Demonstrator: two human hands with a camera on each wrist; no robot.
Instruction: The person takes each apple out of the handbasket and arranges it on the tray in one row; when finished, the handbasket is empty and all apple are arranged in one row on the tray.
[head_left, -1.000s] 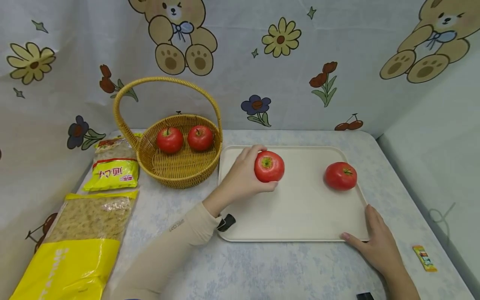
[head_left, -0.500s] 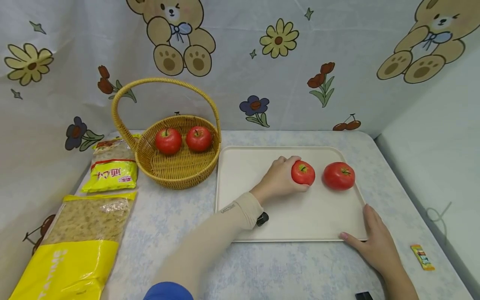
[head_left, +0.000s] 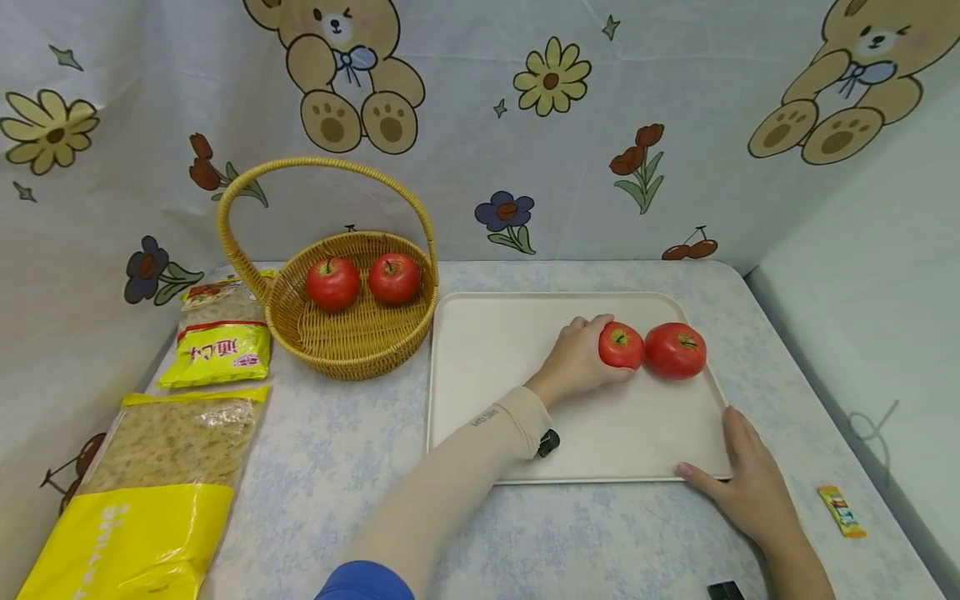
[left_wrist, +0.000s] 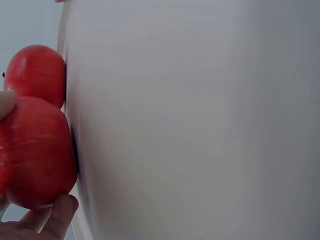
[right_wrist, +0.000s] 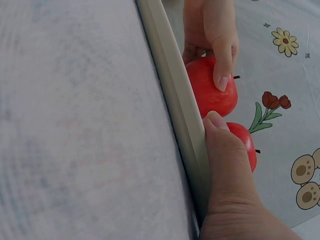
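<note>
My left hand [head_left: 581, 358] grips a red apple [head_left: 622, 345] over the tray's right half, thumb on its near side and fingers behind. That apple sits against a second red apple [head_left: 676, 351] at its right; in the left wrist view the held apple [left_wrist: 37, 155] and the other apple [left_wrist: 37, 75] touch. Both are on a cream rectangular tray [head_left: 517, 333]. My right hand [head_left: 753, 483] holds the tray's near right corner, its thumb on the front rim and its fingers along the right side. In the right wrist view the thumb [right_wrist: 227, 155] presses the rim.
Behind left stands a yellow wicker basket [head_left: 352, 342] with a tall handle, holding two red apples [head_left: 363, 282]. Left of it lie a smaller yellow food bag [head_left: 221, 350] and a larger one [head_left: 142, 533]. A small yellow packet [head_left: 842, 511] lies at the table's right.
My left hand has carried its apple rightward across the tray and lowered it beside the other apple. The right hand has stayed at the tray's corner.
</note>
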